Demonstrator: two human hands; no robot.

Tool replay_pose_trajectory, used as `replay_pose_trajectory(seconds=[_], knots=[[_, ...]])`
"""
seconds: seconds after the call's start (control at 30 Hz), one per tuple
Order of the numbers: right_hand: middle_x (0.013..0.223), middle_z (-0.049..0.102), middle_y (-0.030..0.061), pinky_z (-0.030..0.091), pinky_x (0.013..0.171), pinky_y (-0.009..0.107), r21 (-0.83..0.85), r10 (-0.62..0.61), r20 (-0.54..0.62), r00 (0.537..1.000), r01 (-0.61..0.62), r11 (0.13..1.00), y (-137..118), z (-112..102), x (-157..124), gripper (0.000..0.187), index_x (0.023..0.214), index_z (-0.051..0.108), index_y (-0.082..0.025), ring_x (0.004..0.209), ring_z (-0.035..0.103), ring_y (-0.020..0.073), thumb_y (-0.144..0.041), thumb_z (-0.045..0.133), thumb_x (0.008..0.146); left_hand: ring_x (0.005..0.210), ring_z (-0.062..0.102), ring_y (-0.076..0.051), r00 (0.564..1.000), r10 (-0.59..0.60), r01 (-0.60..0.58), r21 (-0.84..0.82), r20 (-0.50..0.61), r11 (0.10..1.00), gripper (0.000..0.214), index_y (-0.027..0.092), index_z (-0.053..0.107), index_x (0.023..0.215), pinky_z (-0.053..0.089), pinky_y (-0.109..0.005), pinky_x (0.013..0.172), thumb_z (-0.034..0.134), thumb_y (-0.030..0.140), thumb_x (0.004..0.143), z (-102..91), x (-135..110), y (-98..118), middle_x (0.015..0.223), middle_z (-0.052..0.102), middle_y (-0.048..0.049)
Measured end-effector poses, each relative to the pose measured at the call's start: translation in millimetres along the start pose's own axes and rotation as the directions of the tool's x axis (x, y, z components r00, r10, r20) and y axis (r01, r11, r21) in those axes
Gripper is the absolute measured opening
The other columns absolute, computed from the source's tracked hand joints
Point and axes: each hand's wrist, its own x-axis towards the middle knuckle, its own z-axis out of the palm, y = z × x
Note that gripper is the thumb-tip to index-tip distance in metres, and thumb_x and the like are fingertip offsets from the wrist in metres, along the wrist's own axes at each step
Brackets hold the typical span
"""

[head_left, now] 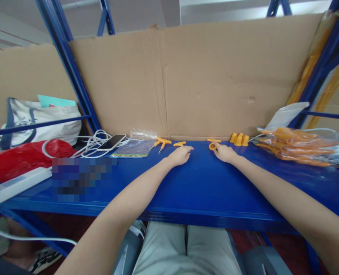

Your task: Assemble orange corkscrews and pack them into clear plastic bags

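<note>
My right hand (226, 153) is closed on a hollow orange plastic cup (212, 146), its round opening facing me. Just behind that cup lies an orange bar-shaped handle (214, 140), partly hidden. My left hand (179, 156) rests on the blue tabletop, thumb and forefinger apart, and nothing shows between them. Right behind its knuckles is an orange T-handle (179, 144); its lower part is hidden by the hand. Farther left, orange-handled corkscrews (163, 142) lie together with their metal spirals showing. Several orange cups (238, 139) stand grouped to the right of my right hand.
A clear plastic bag (133, 149), a phone (112, 142) and white cables (93, 145) lie at left, near a red bag (28, 158) and a power strip (17, 185). Bagged orange parts (298, 147) sit at right. A cardboard sheet (209, 80) walls the back.
</note>
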Motion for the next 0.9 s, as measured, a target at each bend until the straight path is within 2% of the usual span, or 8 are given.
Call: replay_pose_trajectory(seconds=[0.17,0.23,0.4,0.53,0.6,0.67,0.77,0.9], knots=[[0.13,0.057,0.0217,0.044,0.094,0.048,-0.064,-0.001,0.022,1.0,0.003,0.998,-2.8,-2.5,-2.1,0.054,0.146,0.032,-0.011,0.119,0.055,0.0343,-0.023,0.034,0.093,0.123,0.052,-0.021,0.994,0.085,-0.083,0.033,-0.068,0.996,0.046,0.012,0.05,0.13,0.04,-0.038,0.107,0.041,0.008,0.084,-0.2,-0.3,12.6,0.13,0.058,-0.0131],[0.13,0.058,0.0213,0.044,0.093,0.047,-0.099,-0.006,0.026,1.0,0.008,0.995,-4.6,-4.0,-3.3,0.054,0.146,0.032,-0.01,0.119,0.056,0.0334,-0.023,0.032,0.093,0.129,0.046,-0.023,0.996,0.067,-0.063,0.064,-0.064,0.996,0.048,0.013,0.05,0.13,0.037,-0.041,0.109,0.041,0.007,0.083,-0.5,-1.3,15.2,0.136,0.053,-0.0137],[0.131,0.057,0.0218,0.044,0.093,0.048,-0.124,-0.004,0.044,0.999,0.009,0.992,-6.5,-5.8,-4.8,0.055,0.146,0.03,-0.01,0.119,0.056,0.0333,-0.03,0.029,0.096,0.142,0.026,-0.03,0.983,-0.181,0.183,0.105,-0.028,0.978,0.053,0.021,0.04,0.14,0.027,-0.057,0.111,0.041,0.019,0.087,0.1,-4.0,7.0,0.155,0.029,-0.0108],[0.13,0.058,0.0207,0.042,0.095,0.049,-0.083,0.014,0.015,1.0,-0.013,0.996,-2.3,-5.3,-2.1,0.06,0.148,0.025,-0.012,0.12,0.055,0.0321,-0.043,0.022,0.097,0.143,0.026,-0.029,0.92,-0.349,0.338,0.085,0.178,0.937,0.049,0.024,0.034,0.145,0.029,-0.057,0.11,0.03,0.028,0.096,-1.0,-4.0,-7.1,0.155,0.03,-0.0091],[0.129,0.058,0.0215,0.042,0.095,0.05,-0.062,0.036,-0.051,0.998,-0.039,0.997,2.7,-6.6,0.2,0.061,0.147,0.027,-0.01,0.12,0.055,0.0328,-0.044,0.021,0.097,0.141,0.031,-0.026,0.909,-0.337,0.331,0.066,0.247,0.941,0.049,0.024,0.031,0.145,0.032,-0.052,0.11,0.028,0.029,0.097,-2.5,-3.5,-11.9,0.154,0.033,-0.0091],[0.131,0.056,0.0227,0.04,0.097,0.052,-0.057,0.059,-0.165,0.984,-0.07,0.996,10.3,-9.1,2.2,0.059,0.144,0.032,-0.009,0.121,0.053,0.0345,-0.042,0.024,0.096,0.138,0.036,-0.024,0.918,-0.31,0.304,0.063,0.246,0.951,0.048,0.021,0.035,0.143,0.035,-0.045,0.109,0.031,0.028,0.096,-3.8,-3.2,-13.4,0.151,0.038,-0.0105],[0.136,0.051,0.0237,0.036,0.101,0.055,-0.075,0.11,-0.328,0.938,-0.142,0.987,27.3,-12.5,3.5,0.054,0.138,0.041,-0.007,0.125,0.047,0.0356,-0.034,0.032,0.092,0.132,0.043,-0.024,0.94,-0.294,0.281,0.094,0.172,0.955,0.04,0.018,0.047,0.132,0.04,-0.04,0.105,0.036,0.026,0.094,-5.0,-3.6,-10.3,0.144,0.045,-0.0119],[0.148,0.037,0.0218,0.028,0.104,0.062,-0.057,0.219,-0.421,0.88,-0.266,0.962,55.2,-13.0,1.4,0.053,0.137,0.043,-0.009,0.135,0.033,0.0365,-0.027,0.037,0.087,0.128,0.046,-0.027,0.96,-0.265,0.251,0.151,0.086,0.956,0.029,0.018,0.053,0.116,0.043,-0.043,0.1,0.042,0.032,0.092,-6.5,-5.1,-2.6,0.14,0.047,-0.0119]])
